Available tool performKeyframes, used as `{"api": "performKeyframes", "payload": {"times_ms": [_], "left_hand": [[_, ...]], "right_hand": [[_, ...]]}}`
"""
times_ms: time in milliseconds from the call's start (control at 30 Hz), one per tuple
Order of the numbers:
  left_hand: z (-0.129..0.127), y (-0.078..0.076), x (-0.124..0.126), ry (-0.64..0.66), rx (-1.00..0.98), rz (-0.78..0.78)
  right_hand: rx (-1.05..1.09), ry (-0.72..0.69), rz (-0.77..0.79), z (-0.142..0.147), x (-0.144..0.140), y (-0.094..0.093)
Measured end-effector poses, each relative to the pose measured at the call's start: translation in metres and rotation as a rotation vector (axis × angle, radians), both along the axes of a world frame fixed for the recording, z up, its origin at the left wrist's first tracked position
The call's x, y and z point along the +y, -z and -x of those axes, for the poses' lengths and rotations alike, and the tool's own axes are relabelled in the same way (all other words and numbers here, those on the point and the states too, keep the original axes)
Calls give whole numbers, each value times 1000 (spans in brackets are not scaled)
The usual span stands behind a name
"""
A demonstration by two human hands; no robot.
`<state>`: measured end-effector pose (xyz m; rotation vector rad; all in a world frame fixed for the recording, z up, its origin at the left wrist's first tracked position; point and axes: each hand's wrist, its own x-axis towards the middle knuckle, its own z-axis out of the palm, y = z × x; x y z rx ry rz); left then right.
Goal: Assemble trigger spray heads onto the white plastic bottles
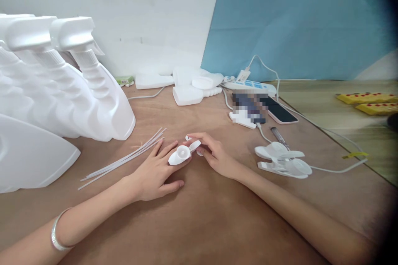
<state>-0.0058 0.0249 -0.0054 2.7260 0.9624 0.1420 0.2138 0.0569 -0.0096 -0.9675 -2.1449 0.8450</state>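
Note:
My left hand point(155, 172) rests palm down on the brown table point(199, 223), and a small white plastic trigger piece point(182, 154) lies across its fingers. My right hand point(214, 155) meets it from the right, fingertips pinching the far end of that piece. Another small white part point(188, 137) peeks out just behind the fingers. A bundle of thin white tubes point(124, 158) lies on the table left of my left hand. A silver bangle point(57, 232) is on my left wrist.
Large white spray bottles point(62, 83) stand in a row at the left. More white bottle parts point(192, 87) lie at the back. Two white trigger pieces point(284, 159), a pen point(279, 136), a phone point(280, 112), a power strip point(248, 85) and cables sit at the right. Yellow strips point(367, 98) lie far right.

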Motion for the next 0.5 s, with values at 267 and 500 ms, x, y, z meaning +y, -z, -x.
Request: {"api": "performKeyframes", "payload": {"times_ms": [267, 500], "left_hand": [[-1, -4, 0, 1, 9, 4], [-1, -4, 0, 27, 28, 7]], "right_hand": [[-157, 223, -125, 1, 8, 4], [-179, 270, -105, 2, 8, 3]]}}
